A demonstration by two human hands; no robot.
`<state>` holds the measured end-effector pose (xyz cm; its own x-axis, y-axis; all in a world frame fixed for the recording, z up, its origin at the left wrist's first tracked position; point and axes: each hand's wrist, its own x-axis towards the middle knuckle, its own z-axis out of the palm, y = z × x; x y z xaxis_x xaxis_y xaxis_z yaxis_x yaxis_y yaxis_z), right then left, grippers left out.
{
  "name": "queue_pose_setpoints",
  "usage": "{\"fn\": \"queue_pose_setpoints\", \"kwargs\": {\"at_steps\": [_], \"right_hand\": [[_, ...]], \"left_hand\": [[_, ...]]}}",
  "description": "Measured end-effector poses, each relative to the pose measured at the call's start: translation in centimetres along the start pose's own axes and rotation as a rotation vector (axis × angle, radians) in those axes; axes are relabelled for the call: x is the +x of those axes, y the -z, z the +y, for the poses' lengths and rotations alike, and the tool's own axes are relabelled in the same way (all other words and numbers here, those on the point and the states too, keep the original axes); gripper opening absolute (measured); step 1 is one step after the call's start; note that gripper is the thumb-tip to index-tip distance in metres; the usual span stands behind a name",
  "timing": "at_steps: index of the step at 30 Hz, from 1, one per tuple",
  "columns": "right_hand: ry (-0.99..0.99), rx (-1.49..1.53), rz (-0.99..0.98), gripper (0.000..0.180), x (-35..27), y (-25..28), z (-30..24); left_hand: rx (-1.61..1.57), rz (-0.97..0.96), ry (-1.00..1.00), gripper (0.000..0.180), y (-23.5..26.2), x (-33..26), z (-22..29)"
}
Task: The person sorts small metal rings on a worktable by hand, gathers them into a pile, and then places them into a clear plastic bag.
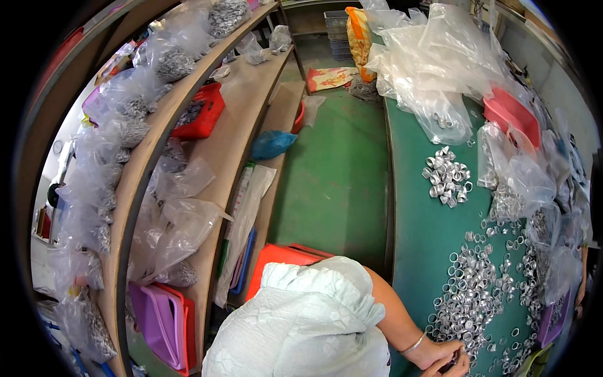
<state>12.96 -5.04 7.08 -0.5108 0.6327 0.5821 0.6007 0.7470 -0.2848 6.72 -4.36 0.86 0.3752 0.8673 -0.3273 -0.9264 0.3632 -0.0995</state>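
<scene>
At the lower right, my left hand (436, 353), below a bracelet, has its fingers bent in and meeting my right hand (460, 365). My right hand is only partly in the picture, cut off by the lower edge. Between the fingertips is something small and dark, too hidden to name. Both hands are at the near edge of a large heap of silvery metal rings (471, 289) on the green tabletop (414, 220). A smaller pile of metal rings (447, 177) lies farther up the table.
Clear plastic bags (440, 50) cover the table's far end, near a pink basin (512, 116). Bags of metal parts (509, 201) line its right side. On the left, wooden shelves (232, 107) hold bagged parts, a red basket (201, 113) and purple trays (157, 320).
</scene>
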Motion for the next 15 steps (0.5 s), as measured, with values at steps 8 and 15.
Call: {"fn": "queue_pose_setpoints", "kwargs": {"at_steps": [8, 15], "right_hand": [[0.002, 0.331, 0.147, 0.027, 2.0, 1.5, -3.0], [-0.421, 0.454, -0.079, 0.015, -3.0, 1.1, 0.9]], "left_hand": [[0.060, -0.231, 0.003, 0.013, -2.7, -1.4, 3.0], [0.328, -0.059, -0.447, 0.013, -1.8, -8.4, 12.9]]}}
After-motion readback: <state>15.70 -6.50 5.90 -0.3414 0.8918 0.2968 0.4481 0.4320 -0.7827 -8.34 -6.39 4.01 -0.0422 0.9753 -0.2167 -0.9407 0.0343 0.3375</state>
